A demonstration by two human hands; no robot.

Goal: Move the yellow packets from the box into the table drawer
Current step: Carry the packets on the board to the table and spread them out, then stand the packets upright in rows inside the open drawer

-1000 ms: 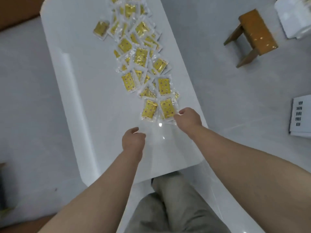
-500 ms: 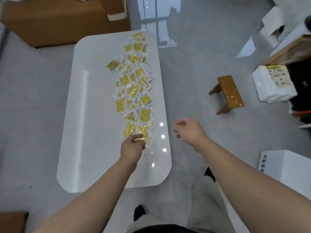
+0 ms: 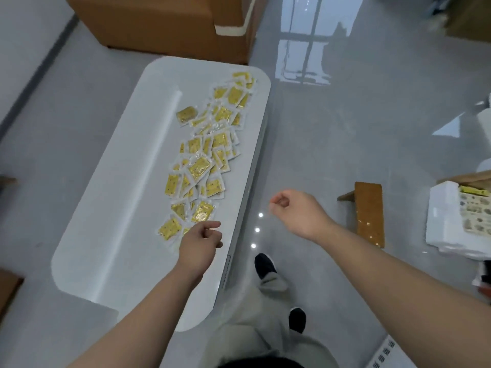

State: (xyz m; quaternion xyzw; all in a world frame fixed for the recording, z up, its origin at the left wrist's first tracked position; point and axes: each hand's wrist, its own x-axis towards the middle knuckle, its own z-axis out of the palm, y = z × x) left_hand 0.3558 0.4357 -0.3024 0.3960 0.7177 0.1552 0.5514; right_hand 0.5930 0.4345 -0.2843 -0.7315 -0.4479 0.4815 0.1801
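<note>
Several yellow packets (image 3: 202,166) in clear wrappers lie scattered along the right half of the white table (image 3: 111,235). My left hand (image 3: 200,241) hovers over the table at the near end of the pile, fingers loosely curled, nothing in it. My right hand (image 3: 297,211) hangs over the floor to the right of the table, loosely curled and empty. A white foam box (image 3: 449,221) stands on the floor at the far right, with something yellow (image 3: 475,192) showing inside. The table's grey right side face (image 3: 252,181) shows no open drawer.
A small wooden stool (image 3: 369,211) stands on the floor between my right hand and the foam box. A large cardboard box (image 3: 164,22) sits beyond the table's far end. My feet (image 3: 264,265) are on the grey floor beside the table's right edge.
My right hand left the nearest packets and swung right, off the table. My left hand moved forward to the pile's near end. The view pulled back and higher.
</note>
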